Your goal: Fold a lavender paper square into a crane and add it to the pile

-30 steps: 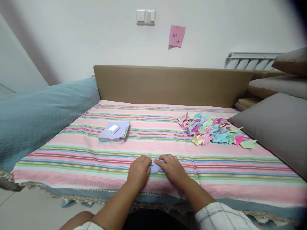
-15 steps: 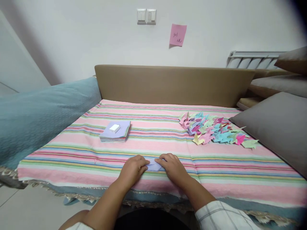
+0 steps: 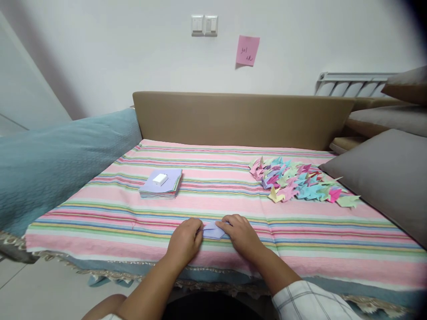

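Observation:
A small lilac sheet of origami paper [image 3: 213, 230], partly folded, lies on the striped cloth between my two hands. At its left end my left hand [image 3: 185, 238] has its fingers curled in, with thumb and forefinger pinched at the paper's tip. My right hand [image 3: 239, 233] holds the right side, its thumb pressed on top and its fingers bent over the far edge. Part of the paper is hidden under the right fingers.
To the left sits a stack of coloured paper [image 3: 162, 189] with a small white block [image 3: 160, 179] on top. Many folded paper cranes [image 3: 300, 182] cover the right side of the striped cloth [image 3: 213, 204]. Grey cushions [image 3: 383, 164] and a blue armrest [image 3: 66, 164] flank it.
My left thumb and fingers have drawn in and slid slightly left to the paper's end, baring more of it. The right hand stays almost in place.

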`<state>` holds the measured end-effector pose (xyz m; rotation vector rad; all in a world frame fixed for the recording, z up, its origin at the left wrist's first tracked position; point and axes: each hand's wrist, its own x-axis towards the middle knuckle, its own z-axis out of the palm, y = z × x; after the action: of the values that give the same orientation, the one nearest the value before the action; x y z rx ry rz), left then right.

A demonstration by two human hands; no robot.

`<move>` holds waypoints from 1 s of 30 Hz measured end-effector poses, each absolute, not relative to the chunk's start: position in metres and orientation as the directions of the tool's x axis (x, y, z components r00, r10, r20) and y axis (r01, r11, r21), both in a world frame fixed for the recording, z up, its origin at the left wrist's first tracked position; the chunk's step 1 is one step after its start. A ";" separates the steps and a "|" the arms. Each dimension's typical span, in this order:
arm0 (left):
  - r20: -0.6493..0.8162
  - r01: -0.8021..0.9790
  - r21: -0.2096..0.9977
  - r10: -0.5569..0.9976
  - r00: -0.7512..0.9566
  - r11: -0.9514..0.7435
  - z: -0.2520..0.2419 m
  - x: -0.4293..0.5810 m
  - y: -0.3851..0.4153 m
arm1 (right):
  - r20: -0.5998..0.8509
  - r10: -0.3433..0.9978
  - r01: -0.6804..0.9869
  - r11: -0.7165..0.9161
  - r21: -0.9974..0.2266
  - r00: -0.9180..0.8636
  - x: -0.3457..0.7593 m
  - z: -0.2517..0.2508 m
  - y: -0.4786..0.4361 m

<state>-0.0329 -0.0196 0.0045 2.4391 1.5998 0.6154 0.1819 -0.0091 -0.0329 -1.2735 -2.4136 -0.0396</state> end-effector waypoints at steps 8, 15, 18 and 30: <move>0.229 0.853 0.404 0.939 0.255 -0.331 0.005 -0.032 -0.021 | 0.457 0.726 0.779 0.618 -0.106 -0.514 0.180 -0.033 -0.011; 0.143 0.883 0.373 0.958 0.250 -0.286 0.009 -0.030 -0.022 | 0.542 0.624 0.742 0.671 -0.004 -0.562 0.178 -0.032 -0.012; 0.182 0.902 0.279 0.940 0.287 -0.329 0.008 -0.030 -0.023 | 0.518 0.646 0.756 0.655 0.002 -0.561 0.177 -0.031 -0.012; 0.329 0.796 0.251 0.821 0.466 -0.552 -0.013 -0.031 -0.016 | 0.423 0.722 0.778 0.625 -0.059 -0.548 0.176 -0.029 -0.012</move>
<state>-0.0305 -0.0156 -0.0134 2.6363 1.4559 0.6443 0.1764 -0.0125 -0.0287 -1.1905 -2.4414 -0.1888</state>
